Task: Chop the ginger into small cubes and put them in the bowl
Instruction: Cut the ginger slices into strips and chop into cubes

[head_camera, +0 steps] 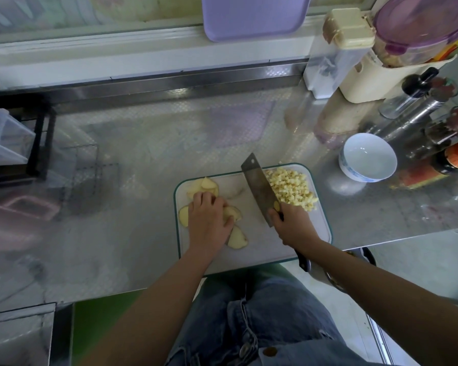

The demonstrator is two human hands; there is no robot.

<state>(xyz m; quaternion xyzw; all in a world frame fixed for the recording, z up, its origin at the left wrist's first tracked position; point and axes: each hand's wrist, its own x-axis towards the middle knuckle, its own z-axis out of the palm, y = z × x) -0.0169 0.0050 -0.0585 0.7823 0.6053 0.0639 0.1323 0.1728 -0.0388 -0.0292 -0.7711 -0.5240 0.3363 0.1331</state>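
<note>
A white cutting board [259,249] with a green rim lies on the steel counter. Several pale ginger slices [237,237] are spread over its left half. A heap of small ginger cubes [291,187] sits at its far right corner. My left hand [209,220] rests on the slices, fingers bent over them. My right hand [292,224] grips the handle of a cleaver [259,188], whose blade stands between the slices and the cubes. A white bowl [368,158] with nothing in it stands right of the board.
Bottles and jars [431,120] crowd the counter's far right, with a cream container [381,75] and a lidded tub behind them. A purple tray [251,14] leans on the window sill. A black rack [35,143] stands at left. The counter's front edge runs just below the board.
</note>
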